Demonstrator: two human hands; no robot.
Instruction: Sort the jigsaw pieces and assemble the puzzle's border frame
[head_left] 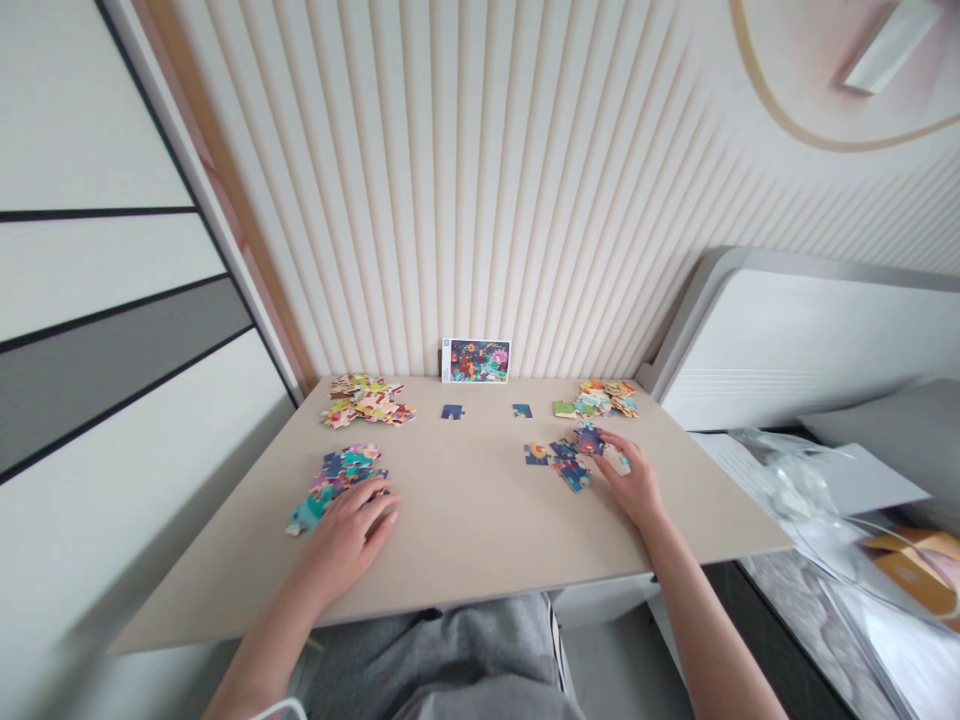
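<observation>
My right hand (634, 484) has its thumb and fingers around the edge of a dark blue puzzle piece (589, 440) with a reddish spot. Just left of it lie several dark blue puzzle pieces (573, 468) and a piece with an orange shape (536, 454). A pale bit of another piece shows beneath my right fingers. My left hand (352, 532) lies with fingers apart over the near right side of a blue, teal and purple pile of pieces (330, 485), partly covering it. Two single blue pieces, one left (452, 411) and one right (522, 410), sit apart toward the back.
A picture card (477, 361) showing a colourful scene leans against the ribbed wall. Yellow and red pieces (367, 402) are heaped at the back left, orange and green ones (609, 398) at the back right. Beyond the beige table's (450, 540) right edge are a bed and plastic wrapping (806, 480).
</observation>
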